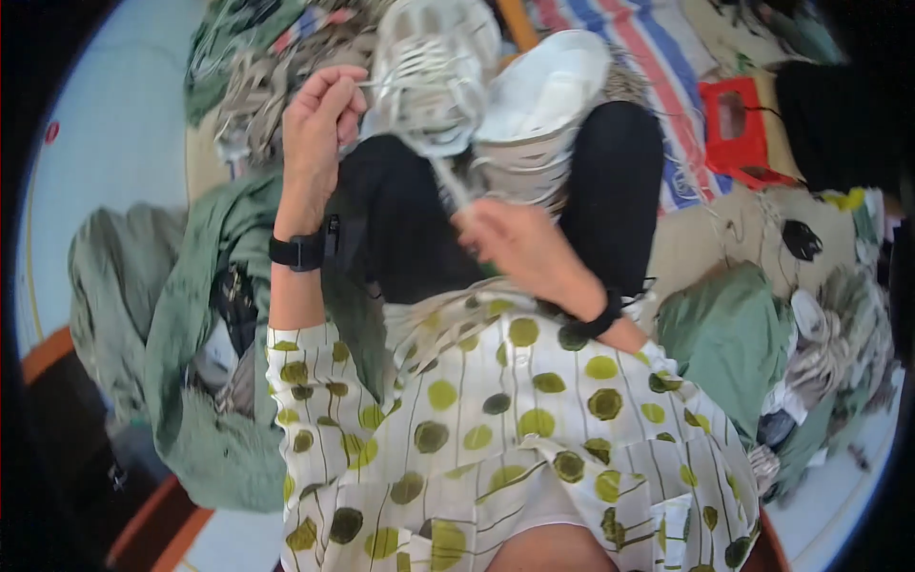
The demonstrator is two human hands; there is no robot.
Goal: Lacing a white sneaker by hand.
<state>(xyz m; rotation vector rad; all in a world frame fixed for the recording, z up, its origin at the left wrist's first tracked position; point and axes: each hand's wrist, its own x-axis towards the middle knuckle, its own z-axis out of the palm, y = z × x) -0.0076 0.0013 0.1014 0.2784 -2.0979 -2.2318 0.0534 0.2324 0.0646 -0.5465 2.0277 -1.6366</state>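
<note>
A beige-and-white sneaker [416,110] with crossed white laces stands just beyond my knees. To its left, my left hand [324,119] is closed in a pinch on a thin white shoelace that runs to the shoe. Below the toe, my right hand [522,246] is closed around a white lace strand [450,183], blurred by motion, stretching up toward the sneaker. Right of that sneaker, white sole-shaped pieces [548,91] lie on top of beige shoe parts [524,162], between the shoe and my right knee.
Bundles of beige laces [257,105] lie at the far left. Green cloth sacks [224,439] sit on my left, and another green sack [715,319] with lace bundles on my right. A striped woven sheet [658,86] and a red plastic piece [734,129] are at the far right.
</note>
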